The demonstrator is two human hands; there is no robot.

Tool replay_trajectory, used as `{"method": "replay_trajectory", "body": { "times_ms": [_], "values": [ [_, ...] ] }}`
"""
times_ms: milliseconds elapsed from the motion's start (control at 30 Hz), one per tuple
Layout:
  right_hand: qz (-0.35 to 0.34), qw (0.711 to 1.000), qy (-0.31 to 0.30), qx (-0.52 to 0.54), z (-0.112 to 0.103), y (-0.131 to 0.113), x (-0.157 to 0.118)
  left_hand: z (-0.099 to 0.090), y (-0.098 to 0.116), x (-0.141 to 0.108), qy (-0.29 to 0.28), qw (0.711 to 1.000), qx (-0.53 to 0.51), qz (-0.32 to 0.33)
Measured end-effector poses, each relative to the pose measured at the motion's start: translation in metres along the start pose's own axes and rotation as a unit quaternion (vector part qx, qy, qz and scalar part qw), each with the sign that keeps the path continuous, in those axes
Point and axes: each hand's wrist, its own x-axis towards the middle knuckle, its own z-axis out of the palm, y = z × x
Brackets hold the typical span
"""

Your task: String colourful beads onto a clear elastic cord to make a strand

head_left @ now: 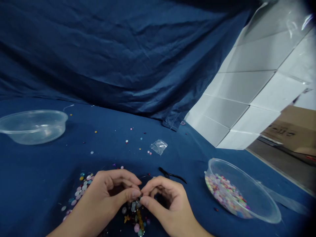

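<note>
We have left hand (106, 194) and right hand (168, 197) tip to tip, low centre. Both sets of fingers in a narrow pinch at the top end of the bead strand (139, 218); exact bit gripped too small to read. Strand sits just below, between the hands, over the blue worktop (32, 174). Loose beads (78, 193) left of our left wrist. Black tool (168, 173) just beyond our right hand; bead-filled clear bowl (228, 192) off to the right.
</note>
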Motion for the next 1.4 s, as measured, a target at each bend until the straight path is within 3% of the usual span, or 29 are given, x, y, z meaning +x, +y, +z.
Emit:
{"method": "replay_trajectory", "body": {
  "times_ms": [433,1000,1400],
  "values": [
    [0.002,0.999,-0.007,0.034,0.0008,-0.0012,0.0014,0.0004,-0.002,-0.0019,-0.016,0.999,-0.029,0.0],
    [0.033,0.999,0.012,0.0,0.0044,-0.003,0.0041,0.0028,-0.0001,-0.0055,-0.018,0.999,-0.025,-0.008],
    [-0.033,0.995,0.021,-0.089,0.0036,-0.0003,-0.0013,0.0044,0.0016,-0.0049,-0.02,0.999,-0.031,0.0]
  ]
}}
